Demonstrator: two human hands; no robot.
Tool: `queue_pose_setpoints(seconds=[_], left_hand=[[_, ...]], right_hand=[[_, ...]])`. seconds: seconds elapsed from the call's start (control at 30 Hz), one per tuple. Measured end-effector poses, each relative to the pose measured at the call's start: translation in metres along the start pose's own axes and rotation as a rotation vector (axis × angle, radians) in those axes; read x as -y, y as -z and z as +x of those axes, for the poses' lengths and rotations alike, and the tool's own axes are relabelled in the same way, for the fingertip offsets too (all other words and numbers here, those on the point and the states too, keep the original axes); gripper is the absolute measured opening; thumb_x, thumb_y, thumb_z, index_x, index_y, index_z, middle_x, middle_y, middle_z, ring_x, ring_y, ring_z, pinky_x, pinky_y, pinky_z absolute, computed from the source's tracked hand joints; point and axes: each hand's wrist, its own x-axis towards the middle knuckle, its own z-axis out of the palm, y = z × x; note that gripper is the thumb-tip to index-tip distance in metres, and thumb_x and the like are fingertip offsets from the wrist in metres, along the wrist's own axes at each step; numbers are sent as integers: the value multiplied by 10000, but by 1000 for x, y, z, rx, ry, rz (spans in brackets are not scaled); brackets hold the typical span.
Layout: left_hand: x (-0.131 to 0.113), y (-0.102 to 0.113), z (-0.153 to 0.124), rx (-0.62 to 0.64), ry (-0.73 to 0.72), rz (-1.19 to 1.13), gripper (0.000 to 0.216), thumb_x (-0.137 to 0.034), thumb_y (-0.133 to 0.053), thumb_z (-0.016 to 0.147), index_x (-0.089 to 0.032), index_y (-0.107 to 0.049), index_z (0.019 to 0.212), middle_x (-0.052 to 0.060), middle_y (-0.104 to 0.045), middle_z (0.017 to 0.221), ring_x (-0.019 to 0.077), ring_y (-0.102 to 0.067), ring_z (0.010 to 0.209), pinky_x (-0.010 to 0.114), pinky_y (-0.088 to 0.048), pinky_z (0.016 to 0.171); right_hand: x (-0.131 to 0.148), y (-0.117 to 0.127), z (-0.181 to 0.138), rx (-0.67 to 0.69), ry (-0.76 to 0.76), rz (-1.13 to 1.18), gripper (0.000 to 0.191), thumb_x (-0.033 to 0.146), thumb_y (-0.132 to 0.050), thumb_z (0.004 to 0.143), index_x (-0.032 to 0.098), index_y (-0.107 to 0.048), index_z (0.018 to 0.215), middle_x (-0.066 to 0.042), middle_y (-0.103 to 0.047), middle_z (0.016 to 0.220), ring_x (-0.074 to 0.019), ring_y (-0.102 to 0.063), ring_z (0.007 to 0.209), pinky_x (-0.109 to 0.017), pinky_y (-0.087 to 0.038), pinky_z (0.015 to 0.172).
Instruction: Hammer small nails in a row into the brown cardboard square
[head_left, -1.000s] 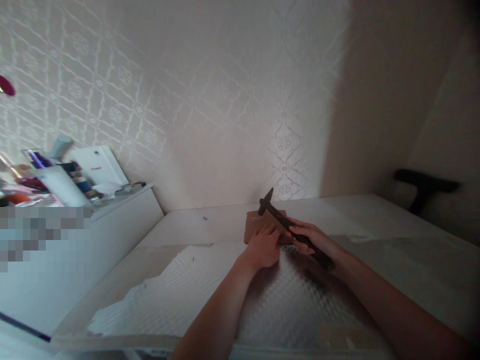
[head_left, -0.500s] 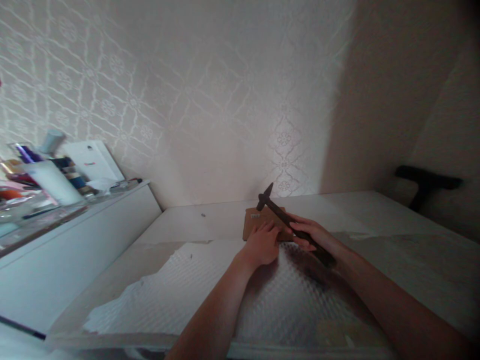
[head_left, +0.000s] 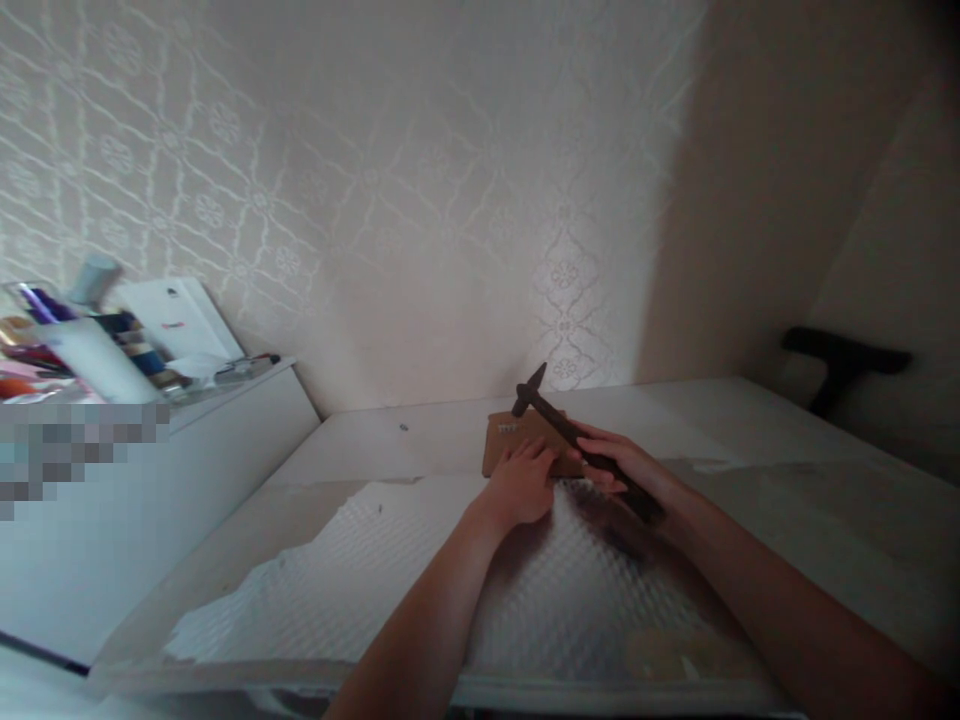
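My right hand (head_left: 619, 462) is wrapped around the handle of a dark hammer (head_left: 551, 415). The hammer slants up to the left, its head over the top of a brown board (head_left: 492, 452). On that board my left hand (head_left: 525, 482) lies with fingers stretched out, pressing it from the near side. A short row of small pale pieces (head_left: 510, 428), possibly nails, shows near the board's far left part, just below the hammer head; they are too small to make out. Part of the board is hidden under both hands and the hammer.
White quilted sheeting (head_left: 330, 580) covers part of the white tabletop (head_left: 352, 440). A small ring-like bit (head_left: 403, 427) lies near the wall. Bottles and a white box (head_left: 180, 318) crowd a higher cabinet (head_left: 247, 430) at left. A black T-shaped object (head_left: 844, 355) stands at right.
The whole view has shifted slightly. The hammer, both hands and the board keep nearly the same places relative to one another.
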Motion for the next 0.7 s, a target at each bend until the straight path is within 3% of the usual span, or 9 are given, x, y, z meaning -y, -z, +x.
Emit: queue_pose_setpoints(seconds=[0.33, 0.7], left_hand=[[3, -5, 2, -16, -14, 25, 465, -190, -363, 864, -193, -380, 1329, 104, -351, 1449, 253, -281, 1349, 493, -253, 1089], [2, -3, 1, -18, -25, 22, 444, -182, -344, 867, -141, -415, 1303, 134, -365, 1435, 258, -282, 1349, 485, -245, 1099]], right_hand=[[2, -1, -2, 4, -6, -21, 498, 206, -565, 733, 223, -525, 1229, 45, -525, 660, -18, -315, 330, -134, -197, 261], [1, -2, -1, 1, -39, 29, 484, 181, -566, 730, 202, -519, 1211, 48, -533, 644, -14, -333, 325, -113, -211, 261]])
